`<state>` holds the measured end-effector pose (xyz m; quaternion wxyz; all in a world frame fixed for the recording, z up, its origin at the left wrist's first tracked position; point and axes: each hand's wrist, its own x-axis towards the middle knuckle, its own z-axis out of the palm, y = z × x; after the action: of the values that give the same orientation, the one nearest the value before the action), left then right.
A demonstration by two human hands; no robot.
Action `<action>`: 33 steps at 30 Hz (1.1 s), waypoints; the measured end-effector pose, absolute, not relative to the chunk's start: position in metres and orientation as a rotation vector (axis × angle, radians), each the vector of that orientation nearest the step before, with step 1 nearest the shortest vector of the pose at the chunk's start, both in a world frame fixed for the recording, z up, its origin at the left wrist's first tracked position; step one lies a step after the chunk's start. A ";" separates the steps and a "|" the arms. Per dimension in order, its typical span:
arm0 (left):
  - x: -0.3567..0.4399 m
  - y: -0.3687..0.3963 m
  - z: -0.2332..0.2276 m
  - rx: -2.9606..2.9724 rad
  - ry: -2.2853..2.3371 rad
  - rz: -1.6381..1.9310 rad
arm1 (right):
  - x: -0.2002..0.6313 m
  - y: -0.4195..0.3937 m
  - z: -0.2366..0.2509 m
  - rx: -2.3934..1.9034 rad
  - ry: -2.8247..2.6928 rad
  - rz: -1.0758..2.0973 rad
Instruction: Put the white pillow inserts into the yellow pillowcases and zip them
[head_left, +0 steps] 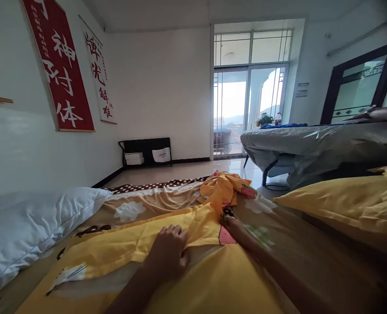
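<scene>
A yellow printed cover (121,244) lies spread over a brown bedsheet (154,200) with white flower prints. My left hand (169,250) rests on the cover with its fingers curled over a fold near the middle. My right hand (234,226) reaches further out and pinches the cover's edge beside a pink patch. Beyond the right hand the cover is bunched into a crumpled heap (224,185).
A white pillow (32,224) lies at the left by the wall and a yellow pillow (347,203) at the right. A second bed (320,146) with a grey cover stands at the right, another person's arm (375,114) resting on it. Glass doors are at the back.
</scene>
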<state>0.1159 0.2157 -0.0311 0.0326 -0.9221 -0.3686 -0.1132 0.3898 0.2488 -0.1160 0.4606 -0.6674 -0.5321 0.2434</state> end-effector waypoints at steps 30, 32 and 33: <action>-0.089 0.273 -0.045 -2.518 -1.814 -0.345 | 0.288 0.142 -0.115 -1.485 -2.062 -0.106; -0.127 0.276 -0.054 -2.379 -1.936 -0.391 | 0.316 0.139 -0.136 -1.717 -1.799 -0.059; -0.141 0.275 -0.058 -2.320 -1.973 -0.413 | 0.327 0.137 -0.147 -1.800 -1.697 0.001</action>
<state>-0.1413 0.2746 -0.0585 0.0342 -0.7545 -0.6415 -0.1343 0.3266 0.1369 -0.1467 0.3277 -0.6873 -0.6483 0.0003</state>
